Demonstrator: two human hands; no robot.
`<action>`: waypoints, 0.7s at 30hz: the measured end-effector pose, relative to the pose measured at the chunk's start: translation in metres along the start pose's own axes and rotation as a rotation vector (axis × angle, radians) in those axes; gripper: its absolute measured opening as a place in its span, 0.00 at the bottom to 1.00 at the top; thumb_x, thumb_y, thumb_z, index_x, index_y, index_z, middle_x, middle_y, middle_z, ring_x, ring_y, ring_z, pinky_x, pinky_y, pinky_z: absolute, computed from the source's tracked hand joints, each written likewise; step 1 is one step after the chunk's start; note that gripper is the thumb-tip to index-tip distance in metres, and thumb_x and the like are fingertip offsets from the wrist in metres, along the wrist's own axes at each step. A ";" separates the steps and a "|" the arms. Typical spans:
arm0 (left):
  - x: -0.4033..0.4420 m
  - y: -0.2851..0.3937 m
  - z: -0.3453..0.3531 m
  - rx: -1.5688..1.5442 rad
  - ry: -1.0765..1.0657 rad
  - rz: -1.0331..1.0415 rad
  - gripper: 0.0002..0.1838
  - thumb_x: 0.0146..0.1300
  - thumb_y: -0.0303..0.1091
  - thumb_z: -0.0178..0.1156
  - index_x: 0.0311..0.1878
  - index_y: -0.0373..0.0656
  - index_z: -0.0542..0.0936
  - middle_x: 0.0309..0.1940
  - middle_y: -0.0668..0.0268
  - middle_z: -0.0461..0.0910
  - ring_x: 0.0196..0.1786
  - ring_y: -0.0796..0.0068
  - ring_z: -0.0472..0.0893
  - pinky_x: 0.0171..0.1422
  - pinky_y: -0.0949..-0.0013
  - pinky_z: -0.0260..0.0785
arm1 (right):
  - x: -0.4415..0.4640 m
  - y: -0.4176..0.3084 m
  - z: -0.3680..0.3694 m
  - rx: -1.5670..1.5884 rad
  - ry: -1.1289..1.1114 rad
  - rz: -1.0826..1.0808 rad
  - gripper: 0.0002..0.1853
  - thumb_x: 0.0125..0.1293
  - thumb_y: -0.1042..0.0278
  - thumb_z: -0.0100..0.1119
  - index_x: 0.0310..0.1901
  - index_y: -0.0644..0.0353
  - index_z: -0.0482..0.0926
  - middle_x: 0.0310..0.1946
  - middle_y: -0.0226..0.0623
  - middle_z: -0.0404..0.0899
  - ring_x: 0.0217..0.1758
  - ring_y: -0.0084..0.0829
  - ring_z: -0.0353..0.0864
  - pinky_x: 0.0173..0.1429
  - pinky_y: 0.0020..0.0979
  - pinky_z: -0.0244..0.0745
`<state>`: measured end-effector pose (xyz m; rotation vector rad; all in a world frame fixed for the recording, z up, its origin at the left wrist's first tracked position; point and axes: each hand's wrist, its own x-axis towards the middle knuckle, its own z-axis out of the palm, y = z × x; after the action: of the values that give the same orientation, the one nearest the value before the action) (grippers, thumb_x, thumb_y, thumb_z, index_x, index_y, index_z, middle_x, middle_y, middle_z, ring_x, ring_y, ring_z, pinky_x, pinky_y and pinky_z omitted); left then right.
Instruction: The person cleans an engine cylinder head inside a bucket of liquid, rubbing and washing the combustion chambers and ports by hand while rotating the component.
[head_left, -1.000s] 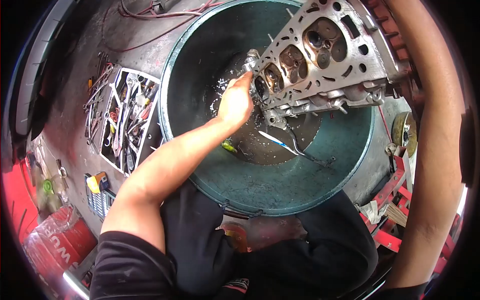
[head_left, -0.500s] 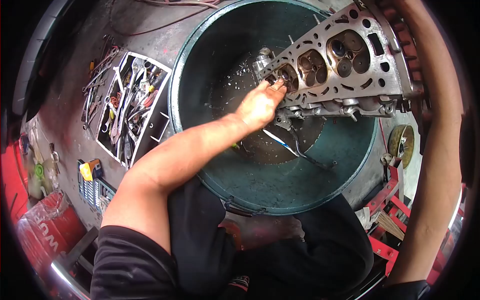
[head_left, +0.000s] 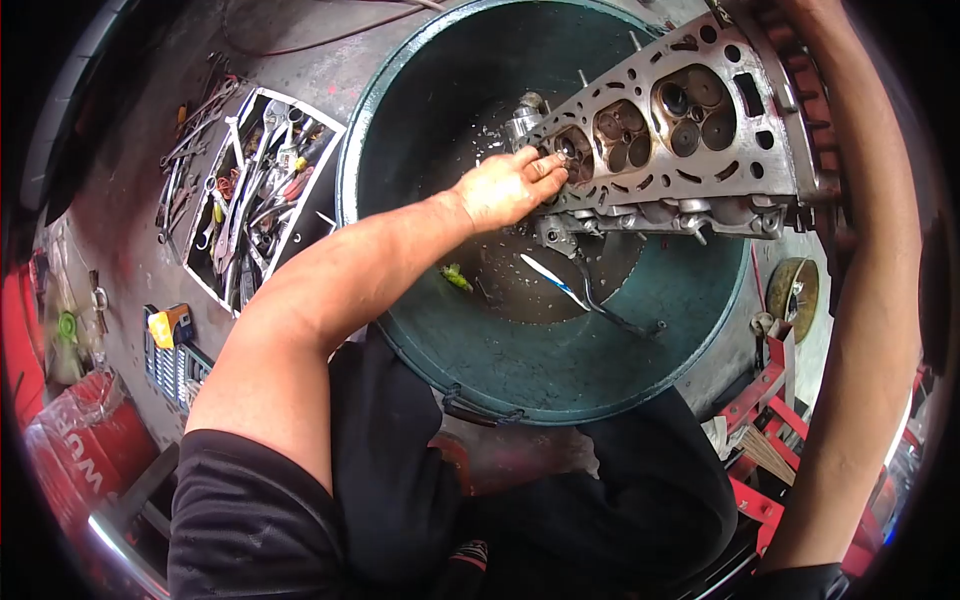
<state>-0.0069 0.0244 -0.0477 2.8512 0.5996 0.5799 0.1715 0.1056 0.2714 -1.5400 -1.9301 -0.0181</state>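
A metal cylinder head (head_left: 650, 130) is held tilted over a large green tub (head_left: 352, 150), its flat face with oily combustion chambers and valves turned toward me. My left hand (head_left: 510, 188) lies on that face at the narrow far end, fingers stretched out against the edge of the last chamber. Nothing shows in its grasp. At the top right, my right hand (head_left: 815, 8) is at the near end of the cylinder head, mostly cut off by the frame, with its fingers hidden. Below the head, a slim white-and-blue stick like a toothbrush (head_left: 553, 281) and a dark hose (head_left: 610, 312) are inside the tub.
Left of the tub stands an open tool box (head_left: 262, 190) full of wrenches and pliers, with more wrenches (head_left: 190, 150) on the floor. A yellow-and-black object (head_left: 170, 325) sits on a blue case. Red metal stands (head_left: 757, 395) are at the lower right.
My left hand has slid slightly left and up along the cylinder head's face, its fingers now flatter. The view has shifted a little; the cylinder head stays in nearly the same position.
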 end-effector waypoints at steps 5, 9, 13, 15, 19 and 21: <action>0.005 0.009 0.009 -0.059 0.087 0.003 0.23 0.57 0.30 0.57 0.58 0.37 0.77 0.56 0.59 0.80 0.46 0.66 0.81 0.46 0.65 0.81 | 0.000 0.005 -0.013 0.074 -0.085 0.017 0.14 0.59 0.66 0.57 0.28 0.71 0.83 0.23 0.42 0.83 0.26 0.28 0.81 0.34 0.28 0.77; 0.009 -0.015 0.007 0.032 0.146 0.139 0.21 0.55 0.32 0.57 0.53 0.36 0.79 0.57 0.56 0.80 0.45 0.67 0.81 0.41 0.66 0.80 | -0.002 0.005 -0.006 -0.007 -0.007 -0.044 0.14 0.59 0.65 0.57 0.27 0.71 0.83 0.22 0.41 0.83 0.26 0.28 0.81 0.34 0.28 0.77; 0.015 -0.028 -0.002 0.180 0.092 0.258 0.22 0.54 0.33 0.57 0.52 0.34 0.79 0.58 0.52 0.80 0.45 0.65 0.81 0.44 0.66 0.80 | -0.003 0.013 -0.006 0.063 -0.004 -0.011 0.14 0.58 0.66 0.57 0.27 0.71 0.83 0.22 0.41 0.82 0.25 0.27 0.81 0.33 0.28 0.77; 0.009 0.000 0.002 0.062 0.085 0.094 0.22 0.54 0.33 0.57 0.53 0.35 0.79 0.58 0.53 0.79 0.45 0.64 0.82 0.46 0.64 0.80 | -0.006 0.016 -0.005 0.053 0.002 -0.039 0.14 0.58 0.66 0.57 0.26 0.70 0.83 0.22 0.40 0.82 0.25 0.27 0.81 0.33 0.28 0.77; 0.013 -0.026 -0.002 0.021 0.058 0.169 0.19 0.58 0.34 0.55 0.52 0.38 0.80 0.57 0.57 0.80 0.45 0.66 0.82 0.46 0.64 0.81 | -0.007 0.007 -0.004 -0.019 0.033 -0.070 0.14 0.58 0.65 0.57 0.25 0.70 0.83 0.22 0.40 0.82 0.25 0.27 0.81 0.32 0.28 0.77; 0.019 -0.040 -0.015 0.123 -0.001 0.302 0.17 0.60 0.33 0.55 0.51 0.38 0.81 0.55 0.57 0.82 0.45 0.63 0.82 0.47 0.61 0.81 | -0.002 0.000 -0.001 -0.041 0.055 -0.092 0.14 0.58 0.65 0.58 0.26 0.70 0.83 0.22 0.40 0.82 0.25 0.27 0.81 0.33 0.28 0.77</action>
<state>-0.0113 0.0698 -0.0376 3.0826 0.2101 0.6043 0.1721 0.1035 0.2717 -1.4605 -1.9665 -0.1398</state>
